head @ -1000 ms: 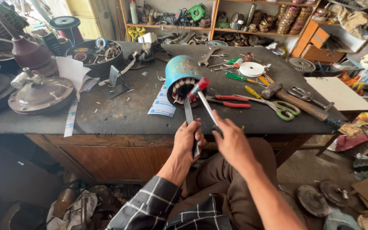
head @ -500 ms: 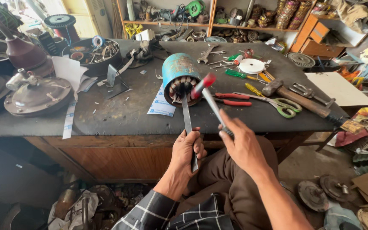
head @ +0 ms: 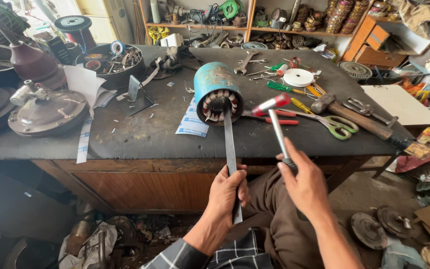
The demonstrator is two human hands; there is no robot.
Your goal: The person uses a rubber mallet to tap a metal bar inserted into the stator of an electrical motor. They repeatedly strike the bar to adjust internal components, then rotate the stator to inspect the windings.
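Near the desk's (head: 140,134) front edge, middle, blue motor stator (head: 218,92) lies on its side, open end with copper windings facing the person, so the bore is reachable from the seat. Left hand (head: 229,195) closed tight round the lower end of a long flat metal bar (head: 229,144); bar tip sits inside the stator opening, against the windings, held like a chisel or drift. Right hand (head: 304,187) wrapped round the grip of a small hammer (head: 276,122), red-and-white head raised just right of the stator and above the bar, not touching it. Both hands sit below the front edge, over the lap. Printed paper sheet (head: 192,122) lies under the stator's left side. Right of the stator: red-handled pliers (head: 280,117), green-handled scissors (head: 338,125), wooden-handled mallet (head: 359,119), white tape roll (head: 298,77). Left edge: round dark motor cover (head: 48,112).
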